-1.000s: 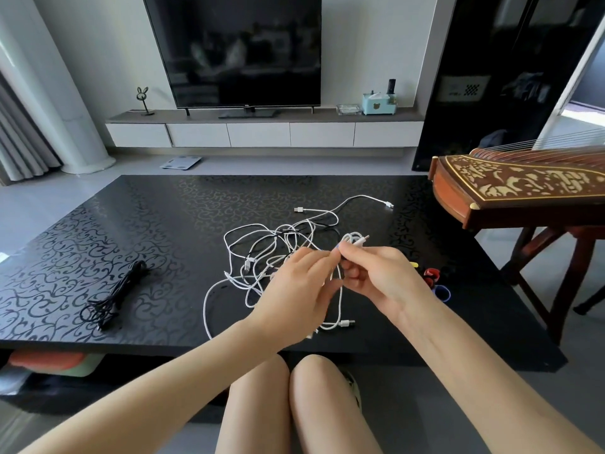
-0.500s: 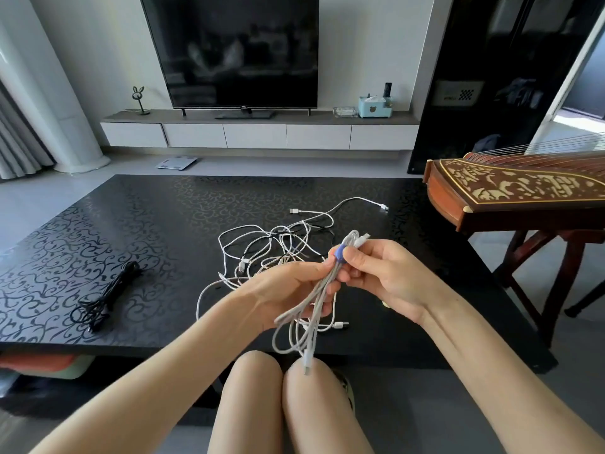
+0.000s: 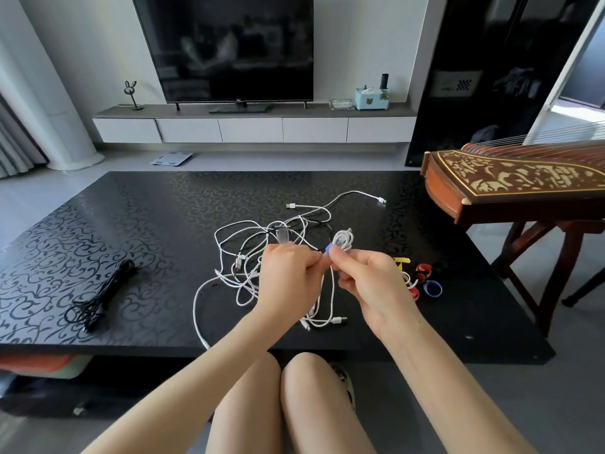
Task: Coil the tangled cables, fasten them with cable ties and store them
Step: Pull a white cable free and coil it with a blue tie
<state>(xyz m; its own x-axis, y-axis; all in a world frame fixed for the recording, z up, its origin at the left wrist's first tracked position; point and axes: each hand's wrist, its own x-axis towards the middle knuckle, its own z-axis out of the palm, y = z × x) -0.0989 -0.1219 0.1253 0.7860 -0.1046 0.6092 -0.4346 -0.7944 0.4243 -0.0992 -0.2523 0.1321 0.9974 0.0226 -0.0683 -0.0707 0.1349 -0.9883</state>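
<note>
Here, hands are working over the black table (image 3: 163, 224) toward its near edge; tabletop is stretching wide left toward a black cable bundle (image 3: 108, 290), zither (image 3: 517, 178) crowding the far right. Left hand (image 3: 288, 280) and right hand (image 3: 370, 283) are both pinching a small white coil (image 3: 343, 239), blue tie (image 3: 329, 249) wrapping it, above the white tangle (image 3: 242, 260).

Black counter (image 3: 157, 217) with a glossy top and a fine scroll pattern across it. Loose white cables (image 3: 292, 205) have smooth plastic sheathing and pale plugs. A coiled white cable (image 3: 343, 240) wears a blue cable tie (image 3: 329, 249) that looks like soft fabric. The spare ties (image 3: 432, 288) look equally cloth-like. A black cable bundle (image 3: 108, 290) is matt and rubbery. The zither (image 3: 510, 181) is polished reddish wood with pale inlay.
</note>
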